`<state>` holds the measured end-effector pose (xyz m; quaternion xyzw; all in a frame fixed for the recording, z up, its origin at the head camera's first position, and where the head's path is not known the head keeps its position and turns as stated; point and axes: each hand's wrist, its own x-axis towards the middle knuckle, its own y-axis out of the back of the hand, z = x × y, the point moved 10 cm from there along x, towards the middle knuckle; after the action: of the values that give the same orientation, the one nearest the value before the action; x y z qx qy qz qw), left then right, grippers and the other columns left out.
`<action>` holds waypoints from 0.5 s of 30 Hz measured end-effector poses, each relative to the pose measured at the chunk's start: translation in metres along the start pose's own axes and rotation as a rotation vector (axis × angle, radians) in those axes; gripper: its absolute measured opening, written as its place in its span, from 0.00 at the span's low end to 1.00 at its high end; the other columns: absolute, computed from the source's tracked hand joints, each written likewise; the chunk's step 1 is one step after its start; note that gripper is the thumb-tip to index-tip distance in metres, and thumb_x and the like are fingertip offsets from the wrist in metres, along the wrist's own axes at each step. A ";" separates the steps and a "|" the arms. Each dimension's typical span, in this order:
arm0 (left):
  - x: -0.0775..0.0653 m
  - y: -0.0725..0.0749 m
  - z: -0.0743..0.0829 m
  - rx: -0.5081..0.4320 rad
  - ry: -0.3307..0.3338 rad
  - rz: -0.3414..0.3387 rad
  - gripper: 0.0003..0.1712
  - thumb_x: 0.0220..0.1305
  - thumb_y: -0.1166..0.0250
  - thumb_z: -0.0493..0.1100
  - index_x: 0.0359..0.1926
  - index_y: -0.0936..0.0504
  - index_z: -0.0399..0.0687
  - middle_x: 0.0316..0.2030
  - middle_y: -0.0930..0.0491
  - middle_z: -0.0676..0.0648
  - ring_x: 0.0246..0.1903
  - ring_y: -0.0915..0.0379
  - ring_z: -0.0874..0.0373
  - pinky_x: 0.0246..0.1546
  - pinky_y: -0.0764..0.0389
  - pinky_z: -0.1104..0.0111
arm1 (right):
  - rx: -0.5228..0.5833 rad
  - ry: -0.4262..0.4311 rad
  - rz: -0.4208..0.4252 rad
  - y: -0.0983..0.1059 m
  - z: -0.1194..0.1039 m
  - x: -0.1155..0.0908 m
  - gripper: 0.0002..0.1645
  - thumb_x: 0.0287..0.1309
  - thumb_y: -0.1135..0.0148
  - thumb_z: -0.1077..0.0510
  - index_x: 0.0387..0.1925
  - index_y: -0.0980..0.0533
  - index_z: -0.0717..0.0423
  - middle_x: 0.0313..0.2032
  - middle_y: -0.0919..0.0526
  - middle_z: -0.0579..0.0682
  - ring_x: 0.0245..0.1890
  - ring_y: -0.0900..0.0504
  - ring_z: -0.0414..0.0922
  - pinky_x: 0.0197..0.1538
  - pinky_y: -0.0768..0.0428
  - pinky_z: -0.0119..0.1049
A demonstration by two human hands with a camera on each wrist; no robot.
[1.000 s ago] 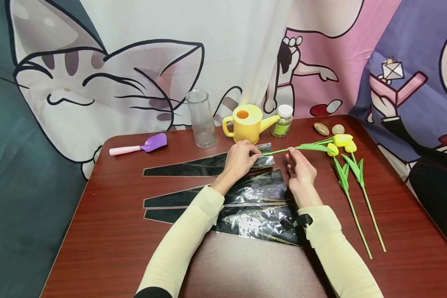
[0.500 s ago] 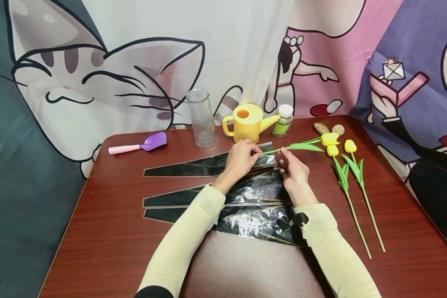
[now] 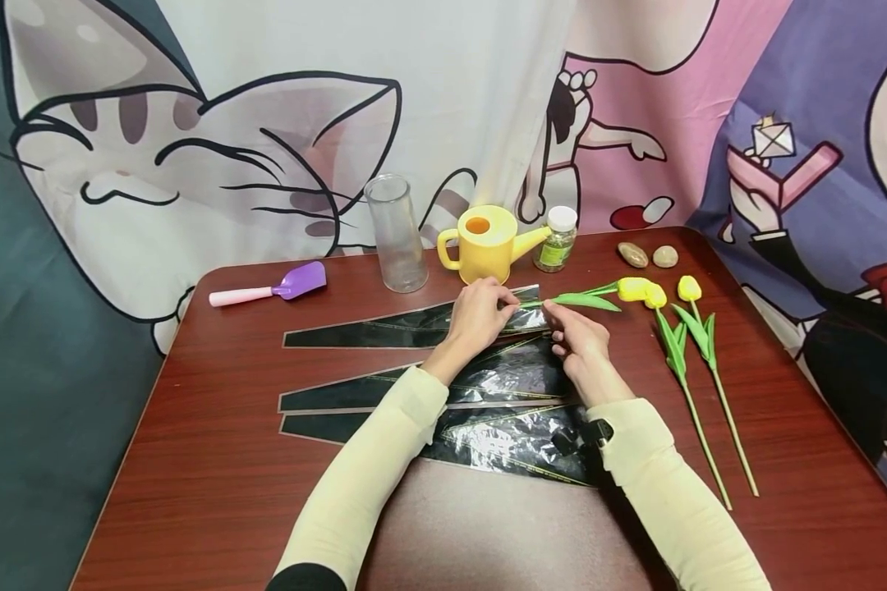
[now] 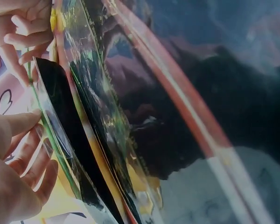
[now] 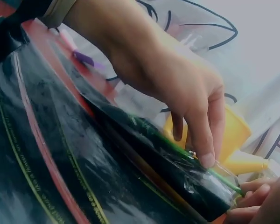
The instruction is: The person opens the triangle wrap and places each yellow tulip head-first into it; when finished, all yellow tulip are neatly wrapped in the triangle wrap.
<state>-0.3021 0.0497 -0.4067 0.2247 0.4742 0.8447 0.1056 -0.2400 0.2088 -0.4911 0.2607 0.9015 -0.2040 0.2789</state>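
Observation:
Three black-and-clear flower sleeves lie side by side on the table. At the far sleeve (image 3: 384, 330), my left hand (image 3: 479, 316) pinches the film near its wide mouth between thumb and fingers. My right hand (image 3: 582, 336) pinches the green stem of a yellow tulip (image 3: 590, 301) just outside that mouth. In the right wrist view the stem (image 5: 224, 181) runs from the right fingers into the sleeve, beneath the left fingertips. The left wrist view shows the stem (image 4: 46, 126) along the film. Two more tulips (image 3: 673, 345) lie to the right.
Along the back stand a clear glass vase (image 3: 397, 238), a yellow watering can (image 3: 486, 246) and a small white-capped jar (image 3: 557, 240). A purple scoop (image 3: 301, 281) lies back left; two stones (image 3: 632, 255) sit back right. The near sleeves (image 3: 503, 443) lie under the forearms.
The tulip has slid left, deeper into the far sleeve, and its bloom now sits closer to the mouth. My right hand has moved left with it; my left hand keeps its place.

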 end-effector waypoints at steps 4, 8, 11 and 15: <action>0.001 -0.004 -0.001 0.016 0.000 -0.021 0.04 0.61 0.30 0.48 0.35 0.10 0.58 0.34 0.22 0.58 0.39 0.26 0.60 0.46 0.27 0.67 | -0.013 -0.026 -0.028 0.002 0.003 0.003 0.10 0.50 0.24 0.58 0.19 0.17 0.53 0.16 0.24 0.42 0.10 0.37 0.34 0.11 0.44 0.25; 0.002 -0.009 -0.004 0.035 0.008 -0.038 0.04 0.62 0.31 0.47 0.34 0.10 0.58 0.34 0.21 0.58 0.39 0.25 0.59 0.47 0.26 0.67 | -0.020 -0.047 -0.037 0.006 0.006 0.003 0.10 0.52 0.25 0.58 0.19 0.17 0.53 0.16 0.24 0.42 0.10 0.36 0.33 0.11 0.43 0.25; 0.002 -0.011 -0.006 0.048 0.016 -0.045 0.04 0.62 0.31 0.47 0.34 0.10 0.58 0.34 0.21 0.58 0.40 0.25 0.59 0.47 0.26 0.67 | -0.022 -0.055 -0.041 0.008 0.007 0.001 0.09 0.51 0.25 0.58 0.21 0.18 0.54 0.17 0.24 0.43 0.11 0.35 0.34 0.11 0.43 0.26; 0.003 -0.012 -0.007 0.058 0.022 -0.046 0.04 0.62 0.31 0.47 0.34 0.10 0.59 0.34 0.21 0.58 0.39 0.25 0.59 0.46 0.26 0.66 | -0.024 -0.035 -0.049 0.013 0.003 -0.003 0.09 0.51 0.25 0.57 0.24 0.19 0.54 0.18 0.25 0.43 0.12 0.35 0.34 0.12 0.41 0.26</action>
<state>-0.3083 0.0519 -0.4193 0.2073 0.5047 0.8303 0.1132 -0.2292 0.2162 -0.4943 0.2317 0.9049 -0.2046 0.2927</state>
